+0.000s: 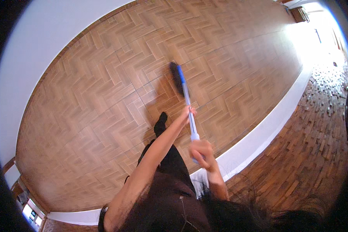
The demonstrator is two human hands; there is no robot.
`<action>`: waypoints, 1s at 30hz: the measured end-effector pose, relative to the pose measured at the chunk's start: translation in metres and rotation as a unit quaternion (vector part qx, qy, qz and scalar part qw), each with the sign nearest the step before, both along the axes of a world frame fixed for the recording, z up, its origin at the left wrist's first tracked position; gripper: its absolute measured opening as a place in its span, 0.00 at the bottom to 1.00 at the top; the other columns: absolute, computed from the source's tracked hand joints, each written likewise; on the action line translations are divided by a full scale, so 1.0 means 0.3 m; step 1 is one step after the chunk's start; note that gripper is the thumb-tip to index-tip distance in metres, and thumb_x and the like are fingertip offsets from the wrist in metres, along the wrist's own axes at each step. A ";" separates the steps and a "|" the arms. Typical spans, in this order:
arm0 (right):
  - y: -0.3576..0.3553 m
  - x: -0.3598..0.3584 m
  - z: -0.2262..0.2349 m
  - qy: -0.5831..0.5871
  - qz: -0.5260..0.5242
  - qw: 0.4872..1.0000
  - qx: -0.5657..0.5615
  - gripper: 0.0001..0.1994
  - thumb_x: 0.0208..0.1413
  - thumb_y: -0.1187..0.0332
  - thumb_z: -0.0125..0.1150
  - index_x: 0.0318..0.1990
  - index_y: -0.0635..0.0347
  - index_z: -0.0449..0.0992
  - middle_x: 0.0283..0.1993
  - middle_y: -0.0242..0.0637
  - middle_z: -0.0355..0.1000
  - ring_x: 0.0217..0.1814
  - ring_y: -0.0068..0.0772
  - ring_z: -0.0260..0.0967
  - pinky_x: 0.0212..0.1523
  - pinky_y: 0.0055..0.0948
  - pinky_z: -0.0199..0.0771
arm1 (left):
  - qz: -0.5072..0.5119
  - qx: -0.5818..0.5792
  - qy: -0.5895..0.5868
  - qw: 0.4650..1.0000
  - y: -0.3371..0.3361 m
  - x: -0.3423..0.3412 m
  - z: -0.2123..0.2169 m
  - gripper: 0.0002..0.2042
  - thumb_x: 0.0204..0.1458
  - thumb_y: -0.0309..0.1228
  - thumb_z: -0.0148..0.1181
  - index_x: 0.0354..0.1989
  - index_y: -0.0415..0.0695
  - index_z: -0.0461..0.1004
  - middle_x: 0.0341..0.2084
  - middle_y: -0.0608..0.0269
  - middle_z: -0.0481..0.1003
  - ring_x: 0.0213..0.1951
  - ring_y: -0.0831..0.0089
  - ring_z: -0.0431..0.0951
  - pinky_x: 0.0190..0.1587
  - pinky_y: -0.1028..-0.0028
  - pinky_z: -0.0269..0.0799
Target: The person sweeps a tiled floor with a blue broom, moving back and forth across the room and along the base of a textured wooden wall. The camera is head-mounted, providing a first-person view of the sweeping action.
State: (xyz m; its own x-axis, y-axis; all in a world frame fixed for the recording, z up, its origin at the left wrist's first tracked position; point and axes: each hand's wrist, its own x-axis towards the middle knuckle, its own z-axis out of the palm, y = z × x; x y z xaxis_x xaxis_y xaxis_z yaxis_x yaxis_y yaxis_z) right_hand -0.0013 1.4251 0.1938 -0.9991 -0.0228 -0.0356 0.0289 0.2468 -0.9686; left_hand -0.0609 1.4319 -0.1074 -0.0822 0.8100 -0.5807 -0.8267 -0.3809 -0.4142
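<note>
Broom (185,91) in both my hands, out in front of me over the herringbone wood floor (104,100). Its long axis runs from my lower right up and slightly left: blue-and-white handle near me, dark bristle head (176,77) at the far end, down at the floor beside its own shadow.

My left hand (189,112) is the forward one, about midway up the handle, fingers (192,111) wrapped shut around it. My right hand (202,153) is closer to my body at the handle's near end, fingers curled and clamped on the grip. So the bristle head lies ahead of and beyond the left hand; the left is the nearer of the two to it.

One dark-clad foot (160,123) stands left of the handle, pointing the same way.

White wall (31,58) bounds the floor to the left; a low white ledge (266,127) runs on my right, with rougher brick-like paving (317,127) beyond it.

Hard to make out: the head is motion-blurred, so whether the bristles touch the floor I cannot tell. The handle's end is hidden inside my right hand. Far right corner is blown out by glare. My hair covers the lower edge.
</note>
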 end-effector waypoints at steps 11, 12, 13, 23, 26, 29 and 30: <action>0.063 -0.119 0.338 0.261 -0.121 0.954 -0.089 0.24 0.48 0.57 0.39 0.06 0.63 0.62 0.08 0.37 0.59 0.08 0.32 0.58 0.12 0.25 0.60 | -0.082 0.000 0.148 0.986 0.056 -0.198 0.543 0.11 0.50 0.34 0.36 0.21 0.42 0.55 0.14 0.65 0.59 0.18 0.77 0.62 0.21 0.79 0.61; 0.082 -0.155 0.368 0.283 -0.045 0.946 -0.149 0.25 0.49 0.57 0.38 0.06 0.62 0.61 0.06 0.37 0.58 0.06 0.32 0.57 0.10 0.25 0.59 | -0.039 -0.045 0.080 0.995 -0.006 -0.217 0.590 0.09 0.50 0.33 0.36 0.22 0.42 0.55 0.14 0.65 0.59 0.19 0.76 0.62 0.22 0.78 0.61; 0.100 -0.212 0.394 0.300 0.028 0.931 -0.205 0.26 0.49 0.56 0.37 0.05 0.62 0.60 0.05 0.37 0.57 0.05 0.31 0.56 0.09 0.25 0.59 | 0.002 -0.085 0.006 0.996 -0.070 -0.241 0.617 0.08 0.50 0.32 0.36 0.22 0.42 0.55 0.13 0.64 0.58 0.19 0.75 0.62 0.23 0.77 0.61; -0.239 -0.628 -0.079 -0.128 0.018 0.957 -0.260 0.20 0.47 0.56 0.41 0.12 0.62 0.62 0.14 0.34 0.60 0.18 0.27 0.58 0.21 0.23 0.56 | -0.006 -0.506 0.134 0.852 -0.876 -0.647 0.118 0.14 0.47 0.32 0.31 0.09 0.49 0.50 0.06 0.64 0.55 0.10 0.72 0.59 0.10 0.75 0.52; -0.287 -0.740 -0.011 -0.050 0.023 0.960 -0.274 0.19 0.48 0.58 0.40 0.11 0.62 0.61 0.13 0.34 0.58 0.18 0.28 0.56 0.21 0.26 0.54 | 0.048 -0.430 0.118 0.894 -0.890 -0.699 -0.093 0.12 0.44 0.27 0.36 0.11 0.48 0.50 0.06 0.65 0.54 0.07 0.74 0.55 0.07 0.75 0.49; -0.217 -0.761 0.034 -0.061 -0.053 0.970 -0.231 0.18 0.47 0.60 0.40 0.11 0.62 0.59 0.13 0.35 0.56 0.18 0.31 0.56 0.21 0.28 0.53 | 0.108 -0.329 0.039 0.937 -0.633 -0.767 0.096 0.11 0.42 0.24 0.40 0.12 0.48 0.51 0.06 0.67 0.53 0.07 0.75 0.53 0.08 0.75 0.51; -0.206 -0.784 0.057 -0.053 -0.049 0.979 -0.189 0.19 0.47 0.59 0.40 0.10 0.62 0.59 0.12 0.35 0.56 0.17 0.32 0.55 0.21 0.28 0.53 | 0.111 -0.307 0.099 0.940 -0.557 -0.761 0.059 0.13 0.43 0.29 0.39 0.09 0.50 0.50 0.06 0.69 0.53 0.10 0.75 0.55 0.11 0.75 0.50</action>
